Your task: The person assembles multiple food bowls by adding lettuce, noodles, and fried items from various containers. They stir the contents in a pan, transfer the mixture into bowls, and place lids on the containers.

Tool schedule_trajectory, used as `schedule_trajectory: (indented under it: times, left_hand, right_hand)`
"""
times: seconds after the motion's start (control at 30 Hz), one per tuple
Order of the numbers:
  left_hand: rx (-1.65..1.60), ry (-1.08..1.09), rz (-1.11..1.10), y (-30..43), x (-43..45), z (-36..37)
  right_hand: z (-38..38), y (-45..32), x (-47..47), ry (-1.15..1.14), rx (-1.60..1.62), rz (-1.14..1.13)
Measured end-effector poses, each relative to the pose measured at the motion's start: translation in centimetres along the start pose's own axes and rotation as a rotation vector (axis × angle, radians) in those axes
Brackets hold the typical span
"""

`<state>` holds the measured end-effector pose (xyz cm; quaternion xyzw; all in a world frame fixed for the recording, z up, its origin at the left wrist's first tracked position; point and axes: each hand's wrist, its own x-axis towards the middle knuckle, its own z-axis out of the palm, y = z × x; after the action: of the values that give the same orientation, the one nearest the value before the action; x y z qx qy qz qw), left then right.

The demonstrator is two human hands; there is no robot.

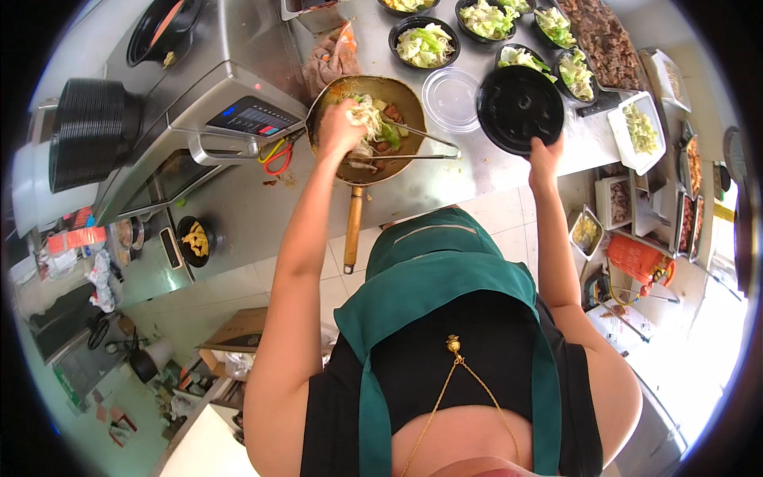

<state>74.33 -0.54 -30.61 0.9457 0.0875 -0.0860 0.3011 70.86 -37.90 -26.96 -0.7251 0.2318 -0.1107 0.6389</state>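
Observation:
My left hand (pixel 343 128) is inside a wok-like pan (pixel 411 101) with a wooden handle (pixel 353 226). Its fingers are closed around a clump of pale strands (pixel 366 119), noodles or sprouts. Leafy greens (pixel 390 136) and brown chunks lie under and beside the clump. Metal tongs (pixel 438 156) rest in the pan, their bent end sticking out past the right rim. My right hand (pixel 545 160) grips the near edge of a black plastic bowl (pixel 518 110), tipped so its glossy inside faces up. A clear round lid (pixel 451 98) lies between pan and bowl.
Black bowls of cabbage (pixel 425 46) stand at the back. A tray of brown meat (pixel 602 47) and a white tub of greens (pixel 641 132) are right. Left are a microwave-like appliance (pixel 238 101), red-handled scissors (pixel 277 160), a crumpled cloth (pixel 334 59) and stacked black containers (pixel 89 134).

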Motion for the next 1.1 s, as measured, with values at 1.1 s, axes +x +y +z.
schedule_trajectory:
  times: [1.1]
  left_hand:
    - [0.477,0.392,-0.412,9.4,-6.4,-0.3]
  right_hand:
    - [-34.0,4.3,24.9,0.178,-0.641,-0.111]
